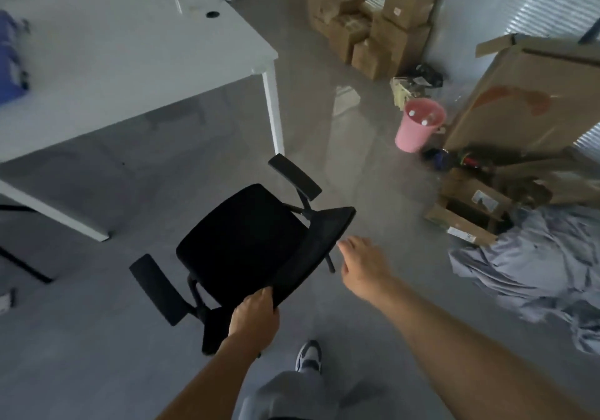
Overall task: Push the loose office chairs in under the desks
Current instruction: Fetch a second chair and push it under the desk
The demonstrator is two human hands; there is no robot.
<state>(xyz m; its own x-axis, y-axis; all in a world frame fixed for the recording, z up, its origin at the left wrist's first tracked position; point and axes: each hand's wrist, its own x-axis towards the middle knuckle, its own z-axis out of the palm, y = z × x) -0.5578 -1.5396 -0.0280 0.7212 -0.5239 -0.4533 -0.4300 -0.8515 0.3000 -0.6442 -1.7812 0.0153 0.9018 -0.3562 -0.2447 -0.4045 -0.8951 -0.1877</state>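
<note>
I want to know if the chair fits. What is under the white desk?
Under the white rectangular desk only bare grey floor and white legs show. The part beneath the far tabletop is hidden. The black office chair is outside it.

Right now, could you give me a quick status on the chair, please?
Left hand gripping chair backrest; right hand open beside it. Chair outside desk. Path clear.

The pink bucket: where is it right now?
In the head view, the pink bucket stands on the floor at right of centre, against the big tilted cardboard sheet, beyond the black chair.
</note>
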